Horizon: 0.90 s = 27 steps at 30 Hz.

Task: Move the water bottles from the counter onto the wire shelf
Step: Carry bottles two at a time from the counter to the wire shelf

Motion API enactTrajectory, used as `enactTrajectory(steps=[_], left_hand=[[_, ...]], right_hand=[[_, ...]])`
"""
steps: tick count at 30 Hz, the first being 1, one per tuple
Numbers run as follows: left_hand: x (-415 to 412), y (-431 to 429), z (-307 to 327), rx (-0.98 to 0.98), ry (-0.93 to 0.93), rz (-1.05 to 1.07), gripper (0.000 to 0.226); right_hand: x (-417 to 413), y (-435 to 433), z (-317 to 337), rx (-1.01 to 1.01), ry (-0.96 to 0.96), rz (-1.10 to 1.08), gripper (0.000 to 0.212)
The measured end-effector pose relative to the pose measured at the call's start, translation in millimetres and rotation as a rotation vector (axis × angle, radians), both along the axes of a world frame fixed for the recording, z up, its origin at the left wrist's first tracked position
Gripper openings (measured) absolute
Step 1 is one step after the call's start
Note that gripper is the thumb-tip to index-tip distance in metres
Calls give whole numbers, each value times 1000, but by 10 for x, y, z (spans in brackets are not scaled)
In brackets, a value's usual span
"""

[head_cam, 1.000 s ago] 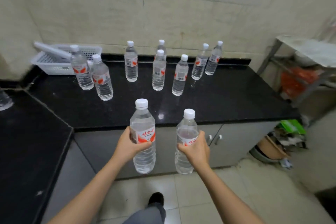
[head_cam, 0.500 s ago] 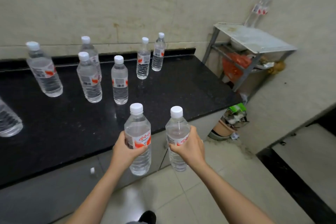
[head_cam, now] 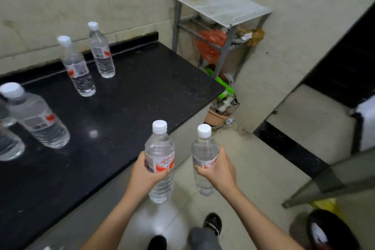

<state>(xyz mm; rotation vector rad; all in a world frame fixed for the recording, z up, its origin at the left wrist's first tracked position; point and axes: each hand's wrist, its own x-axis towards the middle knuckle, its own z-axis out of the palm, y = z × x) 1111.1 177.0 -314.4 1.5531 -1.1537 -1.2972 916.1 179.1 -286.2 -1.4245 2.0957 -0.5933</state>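
The left hand (head_cam: 146,174) wraps its fingers tight round one water bottle (head_cam: 160,148). The right hand (head_cam: 220,170) grips a second bottle (head_cam: 205,148). Both bottles are upright over the floor (head_cam: 253,168), well apart from the wire shelf (head_cam: 223,6). A smooth bottle may slip and drop, or tip on the thin wires. The shelf top is blurry, maybe dirty. Other bottles (head_cam: 102,57) stand on the shiny black counter (head_cam: 132,107).

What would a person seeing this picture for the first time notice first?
At the lower centre, the left hand grips one bottle and the right hand another bottle, both upright. Left of them, more bottles stand on the black counter; the wire shelf stands in the far corner.
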Motion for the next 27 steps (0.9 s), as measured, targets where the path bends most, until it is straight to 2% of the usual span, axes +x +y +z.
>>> enactTrajectory(steps=[9, 13, 15, 24, 27], left_hand=[[-1458, -947, 109, -94, -38, -109, 50], [-2072, -1331, 247, -106, -17, -101, 75], [-2330, -1481, 298, -118, -27, -77, 81], [-2952, -2051, 394, -129, -30, 1, 83], [-3052, -2381, 449, -166, -3, 37, 72]], right_hand=[[-1422, -569, -6, -101, 14, -89, 61], [-2054, -936, 125, -154, 22, -84, 63], [-2344, -1110, 167, -180, 14, -73, 65], [-3119, -1955, 205, -192, -35, -88, 68], [-3232, -2360, 168, -208, -60, -76, 71]])
